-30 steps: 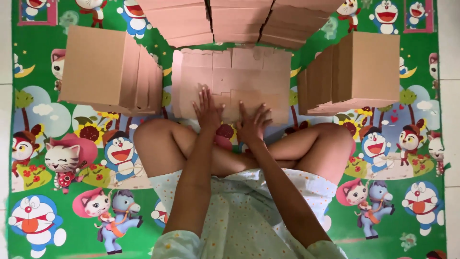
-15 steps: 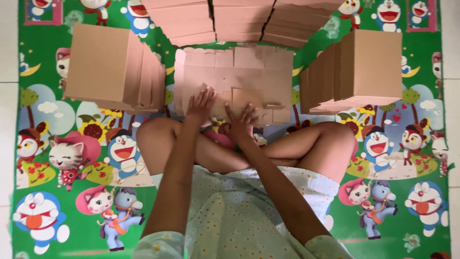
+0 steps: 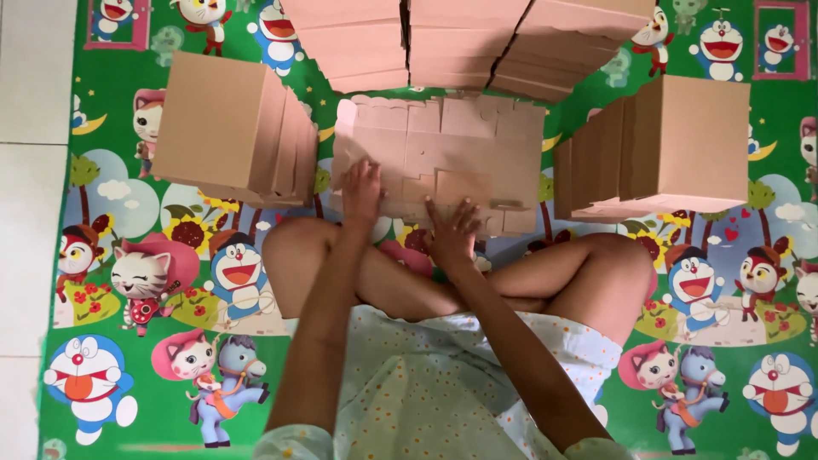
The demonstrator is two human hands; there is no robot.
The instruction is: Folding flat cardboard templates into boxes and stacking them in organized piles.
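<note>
A pile of flat, unfolded brown cardboard box blanks [image 3: 443,153] lies on the mat just beyond my crossed legs. My left hand [image 3: 361,194] rests flat on the near left part of the top blank, fingers spread. My right hand [image 3: 452,232] presses on the near edge of the same pile, fingers apart, beside a folded flap. Neither hand grips anything that I can see.
A row of assembled brown boxes [image 3: 234,128] stands at the left, another row [image 3: 673,145] at the right, and stacks of boxes [image 3: 464,38] at the back. All sit on a green cartoon play mat [image 3: 153,281]. White floor tiles [image 3: 25,102] run along the left edge.
Both hands have slid slightly over the flat cardboard; the left moved a little forward onto the top blank and the right shifted along its near edge.
</note>
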